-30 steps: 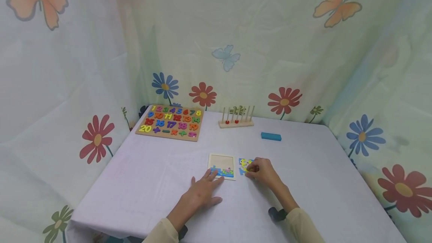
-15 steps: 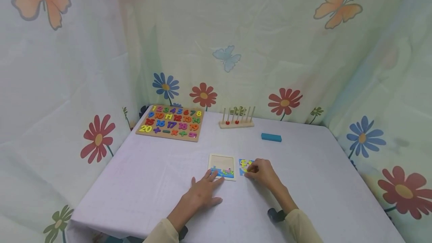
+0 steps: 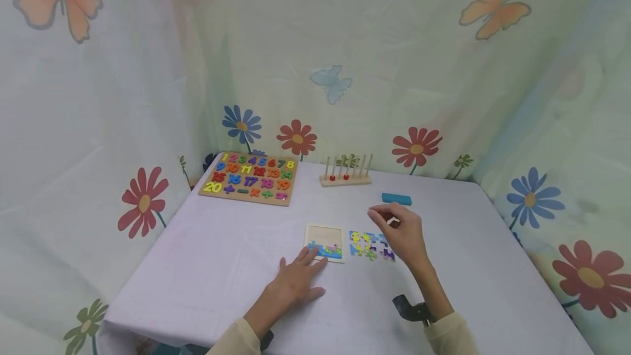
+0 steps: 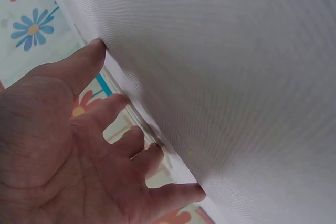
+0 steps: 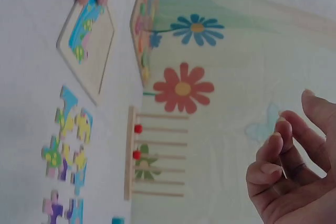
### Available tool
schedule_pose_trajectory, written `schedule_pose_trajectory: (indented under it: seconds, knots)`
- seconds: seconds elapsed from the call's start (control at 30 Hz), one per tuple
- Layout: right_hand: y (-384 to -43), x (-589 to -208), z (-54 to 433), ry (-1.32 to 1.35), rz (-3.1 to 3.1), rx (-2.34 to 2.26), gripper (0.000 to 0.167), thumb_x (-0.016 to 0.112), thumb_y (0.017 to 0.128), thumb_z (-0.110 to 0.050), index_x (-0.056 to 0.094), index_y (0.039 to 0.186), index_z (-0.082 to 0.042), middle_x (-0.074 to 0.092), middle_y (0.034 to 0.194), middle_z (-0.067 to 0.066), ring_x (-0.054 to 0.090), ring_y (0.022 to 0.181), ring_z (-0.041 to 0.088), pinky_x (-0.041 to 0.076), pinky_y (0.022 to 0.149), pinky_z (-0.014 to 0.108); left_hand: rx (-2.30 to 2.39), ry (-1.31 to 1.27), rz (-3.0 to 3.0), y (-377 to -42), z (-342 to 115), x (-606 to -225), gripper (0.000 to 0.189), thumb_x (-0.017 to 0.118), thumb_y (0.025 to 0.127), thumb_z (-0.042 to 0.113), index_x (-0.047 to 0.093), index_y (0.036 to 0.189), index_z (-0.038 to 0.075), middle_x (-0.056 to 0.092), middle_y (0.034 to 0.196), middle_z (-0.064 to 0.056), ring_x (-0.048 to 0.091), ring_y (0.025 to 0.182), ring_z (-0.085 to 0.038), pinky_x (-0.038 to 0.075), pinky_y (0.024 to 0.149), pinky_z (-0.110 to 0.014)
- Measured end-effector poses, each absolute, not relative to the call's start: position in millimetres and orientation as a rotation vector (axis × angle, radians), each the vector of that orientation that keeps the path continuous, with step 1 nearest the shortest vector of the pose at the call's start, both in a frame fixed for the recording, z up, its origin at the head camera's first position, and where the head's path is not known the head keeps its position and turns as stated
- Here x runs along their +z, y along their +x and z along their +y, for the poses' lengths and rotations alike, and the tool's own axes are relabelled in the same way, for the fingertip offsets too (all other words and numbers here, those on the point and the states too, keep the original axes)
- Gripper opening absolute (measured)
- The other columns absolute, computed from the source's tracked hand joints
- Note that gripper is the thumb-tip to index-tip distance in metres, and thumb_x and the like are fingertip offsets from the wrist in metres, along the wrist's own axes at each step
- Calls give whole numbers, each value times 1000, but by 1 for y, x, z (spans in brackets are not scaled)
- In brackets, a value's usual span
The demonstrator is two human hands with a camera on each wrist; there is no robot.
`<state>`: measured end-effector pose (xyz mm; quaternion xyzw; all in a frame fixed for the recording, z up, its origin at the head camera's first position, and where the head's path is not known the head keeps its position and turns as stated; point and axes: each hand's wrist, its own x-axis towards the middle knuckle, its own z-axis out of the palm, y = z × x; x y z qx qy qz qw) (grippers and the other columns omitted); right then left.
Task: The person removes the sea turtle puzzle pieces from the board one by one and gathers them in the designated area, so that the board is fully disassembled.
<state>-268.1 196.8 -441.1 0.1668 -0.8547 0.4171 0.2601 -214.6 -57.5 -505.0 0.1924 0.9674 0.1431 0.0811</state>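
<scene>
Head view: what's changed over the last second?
The right hand has lifted from the loose puzzle pieces, up and slightly to the right, uncovering more of them; no piece shows in its fingers. Unchanged: the left hand at the near edge of the puzzle frame, the number board, the peg rack and the blue bar.

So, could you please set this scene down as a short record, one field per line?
Surface: table under a white cloth
Left hand: spread, touching the near side of the wooden frame
Right hand: loosely curled, raised off the table, no piece visible in it
Inside frame: fitted pieces along the near side, bare wood beyond
Right of frame: loose pieces lying on the cloth
Far left: number board
Far middle: peg rack with two red beads
Right of rack, nearer: blue block
</scene>
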Motion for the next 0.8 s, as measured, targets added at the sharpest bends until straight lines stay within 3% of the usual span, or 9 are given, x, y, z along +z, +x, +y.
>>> schedule_pose_trajectory:
  seconds: [0.2,0.47,0.8]
  knots:
    - [-267,-457,158,635,-2479,1174,12,84,96,-14,83,106,-8,79,95,0,66,79,13,58,69,23,394,617,2906,-219,-58,-516,65,73,101,46,55,159,25,36,175,-4,31,162,-31,39,114,-77]
    - [-282,-498,123,836,-2649,1140,14,85,93,-9,83,106,-3,72,87,-4,62,78,7,58,71,21,420,661,2959,-230,-64,-548,72,74,99,51,52,162,23,31,177,-8,30,162,-37,40,111,-80]
    - [-292,-511,110,730,-2797,1115,15,86,91,-3,82,105,-3,68,84,-3,59,78,11,54,71,20,362,524,2951,-224,-68,-547,90,76,96,57,45,162,4,34,173,-23,33,160,-41,40,120,-66]
